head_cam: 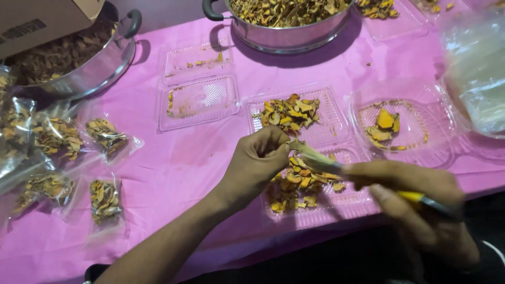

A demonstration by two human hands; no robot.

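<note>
Your left hand (260, 158) pinched a dried piece (295, 145) above the open clear tray (336, 202) of orange chips while your right hand (415, 197) gripped a yellow-handled tool (421, 199) against it, likely mid-trimming, needing steady fingers.

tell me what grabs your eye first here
The bright pink tablecloth fills the view. Near the front edge, the left hand pinches a small piece while the right hand brushes it with a yellow-handled brush, above a clear tray of orange dried chips. Two steel pots of chips stand at the back.
</note>
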